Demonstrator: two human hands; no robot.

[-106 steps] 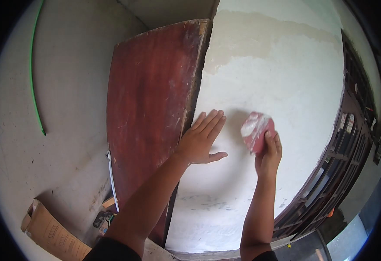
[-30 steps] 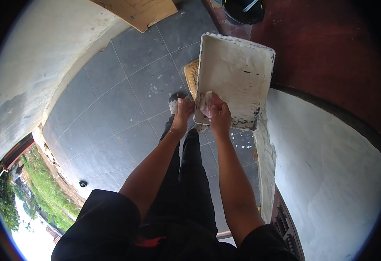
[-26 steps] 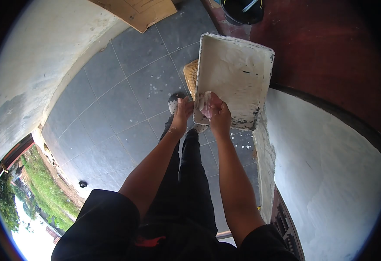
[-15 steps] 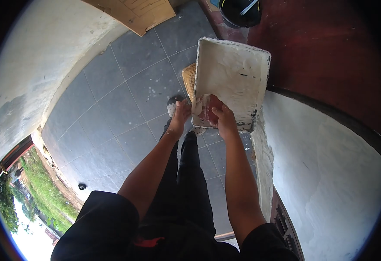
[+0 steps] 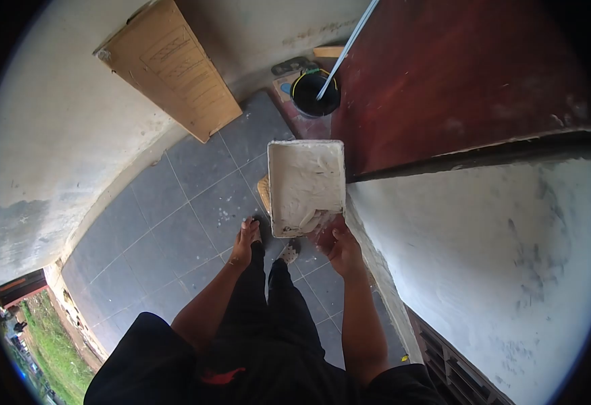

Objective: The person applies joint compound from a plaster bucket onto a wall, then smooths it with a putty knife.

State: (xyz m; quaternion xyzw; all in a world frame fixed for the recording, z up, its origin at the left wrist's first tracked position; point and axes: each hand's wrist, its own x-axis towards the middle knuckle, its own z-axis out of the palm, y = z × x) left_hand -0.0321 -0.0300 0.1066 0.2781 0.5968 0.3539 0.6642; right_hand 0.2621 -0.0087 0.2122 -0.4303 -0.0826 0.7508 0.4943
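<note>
My right hand [image 5: 346, 253] grips a flat red putty spreader [image 5: 325, 236] smeared with pale paste, at the near right corner of the tray. The spreader's upper edge meets a lump of paste [image 5: 305, 165] inside. Rectangular and crusted along its sides, the tray [image 5: 270, 185] rests above the floor, with a yellow woven-looking object [image 5: 263, 194] partly hidden beneath it. To the left of the tray, apart from it, my left hand [image 5: 243, 244] has its fingers stretched out and holds nothing that I can see.
A black bucket [image 5: 302, 101] with a pale stick [image 5: 346, 57] stands beyond the tray, beside a dark red surface [image 5: 430, 101]. A cardboard box [image 5: 177, 74] leans at the left wall. Grey floor tiles [image 5: 167, 216] surround my feet; a whitish wall [image 5: 471, 243] is at right.
My hands have moved apart: the left one has gone away from the spreader, and the right one has brought the spreader to the tray's near edge. The view has tilted up, showing more box and bucket.
</note>
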